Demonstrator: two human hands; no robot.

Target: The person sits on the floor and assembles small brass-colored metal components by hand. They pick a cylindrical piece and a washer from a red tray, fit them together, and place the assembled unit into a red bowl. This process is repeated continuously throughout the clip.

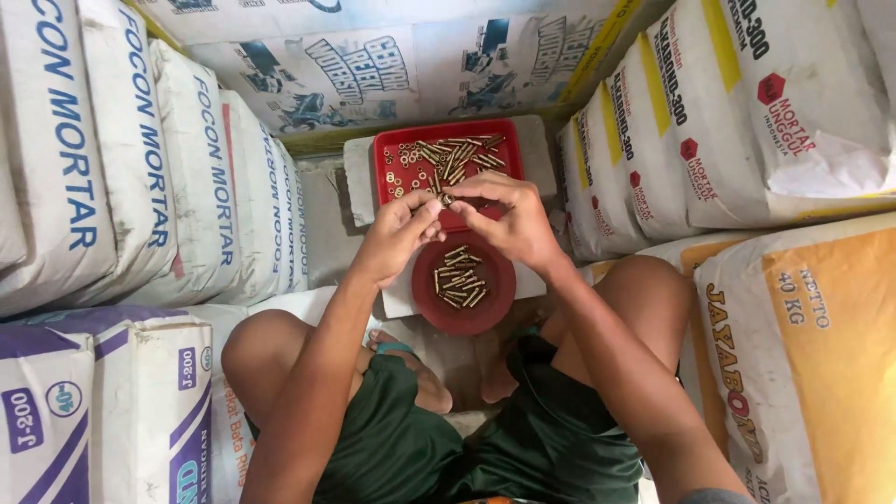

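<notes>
Two containers tell me how far this has come. At twelve o'clock from the hands sits a red square tray (pixel 385 149), holding a scatter of small brass rings on its nine o'clock side and a loose heap of brass sleeves (pixel 457 152) toward three o'clock. At six o'clock from the hands lies a round red dish (pixel 464 315) with a small cluster of finished-looking brass pieces (pixel 459 277) in it, roughly a dozen as far as I can count. I judge the work well short of halfway: the tray's stock looks clearly larger than what lies in the dish.

My left hand (pixel 397 238) and right hand (pixel 509 219) meet just above the gap between tray and dish, fingertips pinched together on one small brass piece (pixel 447 199) held between them. Both hands are clamped on it from either side; I cannot tell whether a ring is being fitted onto it.

Stacked sacks (pixel 140 159) wall in the space at nine and three o'clock, and both containers rest on a pale block (pixel 359 168).
</notes>
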